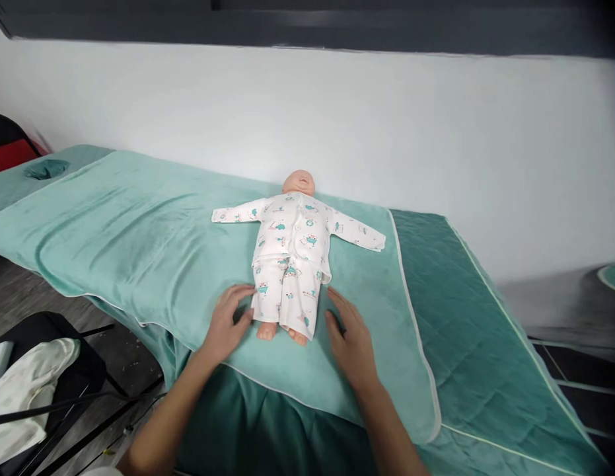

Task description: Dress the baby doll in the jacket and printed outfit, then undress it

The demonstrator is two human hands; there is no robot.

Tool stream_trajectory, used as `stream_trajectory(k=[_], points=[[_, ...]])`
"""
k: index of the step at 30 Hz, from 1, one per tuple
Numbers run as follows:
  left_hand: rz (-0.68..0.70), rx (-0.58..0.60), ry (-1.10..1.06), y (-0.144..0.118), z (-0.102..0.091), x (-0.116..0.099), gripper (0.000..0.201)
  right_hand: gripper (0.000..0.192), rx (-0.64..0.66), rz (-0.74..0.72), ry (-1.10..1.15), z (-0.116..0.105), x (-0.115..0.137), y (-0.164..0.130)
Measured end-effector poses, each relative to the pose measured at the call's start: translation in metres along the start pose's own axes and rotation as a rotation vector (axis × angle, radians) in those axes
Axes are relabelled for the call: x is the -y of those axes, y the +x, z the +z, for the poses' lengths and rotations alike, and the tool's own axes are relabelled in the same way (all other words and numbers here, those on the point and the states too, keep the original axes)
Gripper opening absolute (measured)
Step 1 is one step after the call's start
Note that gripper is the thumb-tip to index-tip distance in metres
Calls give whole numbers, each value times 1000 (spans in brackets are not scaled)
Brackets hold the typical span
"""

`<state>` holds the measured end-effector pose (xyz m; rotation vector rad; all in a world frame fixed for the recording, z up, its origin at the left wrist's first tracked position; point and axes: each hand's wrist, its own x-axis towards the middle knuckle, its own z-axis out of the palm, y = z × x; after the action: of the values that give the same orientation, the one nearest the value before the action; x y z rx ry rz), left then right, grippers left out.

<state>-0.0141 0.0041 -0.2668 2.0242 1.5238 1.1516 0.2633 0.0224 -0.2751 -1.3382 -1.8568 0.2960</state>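
Note:
A baby doll (pixel 299 182) lies on its back on a light green blanket (pixel 188 264), its head toward the wall. It wears a white printed long-sleeved top (pixel 292 228) and matching trousers (pixel 282 297); both sleeves are spread out and the bare feet (pixel 266 330) show below the trouser hems. My left hand (pixel 230 320) is open beside the trouser leg on the left, fingertips at or very near the cloth. On the other side my right hand (pixel 351 334) is open, a little apart from the other leg. Neither hand holds anything.
The bed has a darker green quilted cover (pixel 446 277) and a face hole (pixel 47 169) at the far left. Behind it runs a white wall (pixel 307 112). At lower left, a black chair (pixel 84 370) carries a folded white patterned cloth (pixel 34 390).

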Motion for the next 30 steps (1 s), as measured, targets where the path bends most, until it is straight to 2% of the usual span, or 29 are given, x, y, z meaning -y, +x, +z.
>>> stream_trajectory(k=[3,5,8,12,17,23,26,28,30], points=[[-17,-9,51,-20,5,-7,39,42,-13,-14,145,-4,25,-16],[-1,-50,103,-25,12,-9,31,42,10,-79,167,-4,47,-23],[28,-115,128,-22,18,-13,10,40,101,-173,57,1,79,-23],[28,-166,-25,-17,16,-26,6,29,132,-154,-128,13,100,-10],[83,-158,-90,-18,2,-39,9,17,110,-197,-181,19,101,10],[61,-184,-34,-23,-10,-32,10,12,133,-232,-66,6,102,7],[20,-186,-23,-24,-9,-31,10,21,132,-208,-26,0,94,-5],[60,-207,-3,-24,-7,-36,16,33,108,-155,25,-5,85,-14],[138,-215,72,-22,-5,-46,26,37,98,-94,88,-9,75,-23]])
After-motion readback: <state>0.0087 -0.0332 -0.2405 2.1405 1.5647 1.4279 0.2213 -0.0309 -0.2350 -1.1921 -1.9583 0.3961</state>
